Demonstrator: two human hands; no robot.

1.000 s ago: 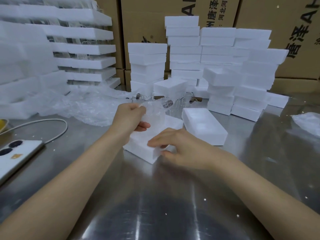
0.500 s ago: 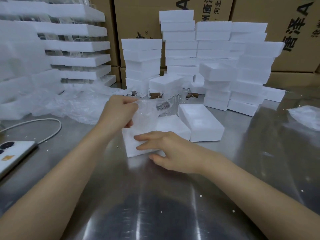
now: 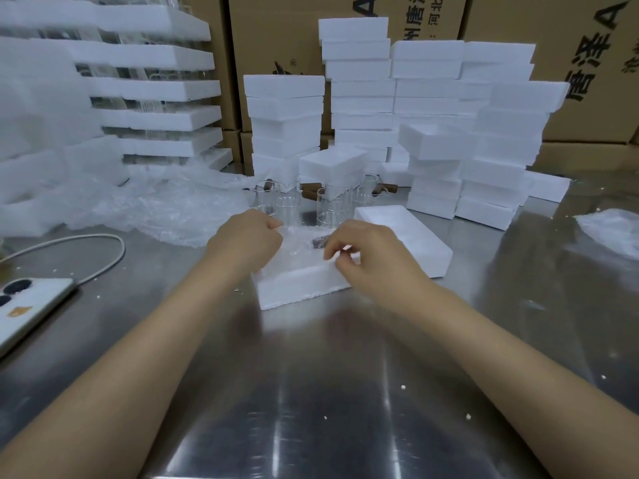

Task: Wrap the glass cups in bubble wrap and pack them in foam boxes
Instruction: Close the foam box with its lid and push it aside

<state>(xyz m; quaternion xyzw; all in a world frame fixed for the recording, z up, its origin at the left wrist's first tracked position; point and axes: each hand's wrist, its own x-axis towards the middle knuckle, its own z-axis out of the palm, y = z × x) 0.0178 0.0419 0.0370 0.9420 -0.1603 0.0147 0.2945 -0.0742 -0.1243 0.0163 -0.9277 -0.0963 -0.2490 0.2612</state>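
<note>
A wrapped cup, a glass swathed in bubble wrap with a dark bit of its handle showing through, lies on its side in an open foam box on the steel table. It sits between the two hands. The left hand is at the cup's left end, its fingers curled over the wrap and gripping it, though the fingertips are hidden behind the back of the hand. The right hand is at the cup's right end, over the box's near right corner. Its fingers are bent and pinch the wrap there with the thumb.

Just right of the box, touching it or nearly so, lies a second foam piece. Behind the hands stand bare glass cups with brown handles, and behind those rise stacks of foam boxes. A loose sheet of bubble wrap spreads to the left. A white phone with a cable lies at the left edge.

The brown cartons along the back carry black print: "唐泽" and part of a large "A" on the right one, and "唐" and "河北" on the middle one. The rest is cut off.
</note>
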